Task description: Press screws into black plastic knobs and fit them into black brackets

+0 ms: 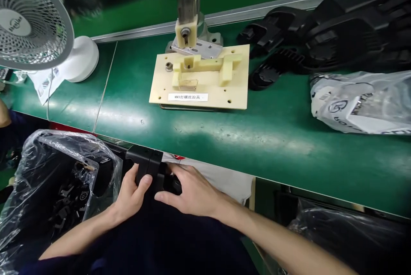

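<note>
Below the front edge of the green table, a black plastic part (150, 164) is between my two hands. My left hand (132, 193) grips its left side, with the thumb across its face. Around the right side of the part curls my right hand (192, 189), its thumb and fingers closed on it; some fingertips are hidden behind the part. Farther back on the table, a cream fixture plate (212, 100) with a raised holder lies under a press head (186, 31). No hand touches the fixture.
A plastic-lined bin (104, 155) of black parts stands at the left, a fan (35, 22) behind it. Black parts (340, 31) and a white plastic bag (359, 103) lie on the green table (272, 150) at right. Another person's arm (4, 114) shows at far left.
</note>
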`<move>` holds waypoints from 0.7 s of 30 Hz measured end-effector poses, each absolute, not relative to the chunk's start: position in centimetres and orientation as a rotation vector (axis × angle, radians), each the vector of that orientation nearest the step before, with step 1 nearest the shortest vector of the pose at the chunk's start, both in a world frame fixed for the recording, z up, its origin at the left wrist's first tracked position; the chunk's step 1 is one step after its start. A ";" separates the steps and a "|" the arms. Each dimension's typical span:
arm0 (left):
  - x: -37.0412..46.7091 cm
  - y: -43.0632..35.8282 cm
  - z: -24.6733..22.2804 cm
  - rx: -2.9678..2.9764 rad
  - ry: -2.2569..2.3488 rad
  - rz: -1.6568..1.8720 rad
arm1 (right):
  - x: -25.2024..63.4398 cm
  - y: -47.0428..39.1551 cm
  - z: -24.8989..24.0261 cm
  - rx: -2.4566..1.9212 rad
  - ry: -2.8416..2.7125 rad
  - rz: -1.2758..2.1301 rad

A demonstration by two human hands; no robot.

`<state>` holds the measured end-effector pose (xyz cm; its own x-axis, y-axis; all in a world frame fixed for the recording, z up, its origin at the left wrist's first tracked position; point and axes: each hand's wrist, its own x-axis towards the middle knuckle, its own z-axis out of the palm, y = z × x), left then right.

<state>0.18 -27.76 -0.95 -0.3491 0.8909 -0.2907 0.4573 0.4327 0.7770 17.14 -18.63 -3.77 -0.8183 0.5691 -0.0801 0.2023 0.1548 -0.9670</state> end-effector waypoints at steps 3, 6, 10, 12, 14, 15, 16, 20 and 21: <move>0.4 -27.1 -0.9 1.055 1.945 0.802 | 17.4 -19.5 -3.9 -0.775 -2.268 1.214; 0.6 -26.9 -0.7 1.008 1.914 0.812 | 17.7 -20.0 -4.1 -0.677 -2.261 0.961; 0.8 -26.9 -0.4 0.963 1.866 0.770 | 17.7 -19.7 -4.5 -0.707 -2.114 0.927; 0.8 -26.9 -0.3 0.960 1.843 0.750 | 17.4 -19.2 -4.8 -0.760 -2.056 0.968; 0.7 -26.9 -0.2 0.950 1.850 0.764 | 17.1 -18.8 -5.1 -0.803 -2.026 1.034; 0.6 -26.8 -0.2 0.939 1.864 0.785 | 16.9 -18.7 -5.2 -0.820 -2.014 1.074; 0.5 -26.7 -0.2 0.926 1.879 0.811 | 16.7 -18.5 -5.3 -0.841 -1.992 1.120; 0.6 -26.1 -0.5 0.843 1.881 0.974 | 16.1 -18.7 -5.1 -0.952 -1.717 1.385; 0.7 -25.8 -0.7 0.806 1.864 1.023 | 16.1 -19.0 -5.0 -0.978 -1.620 1.465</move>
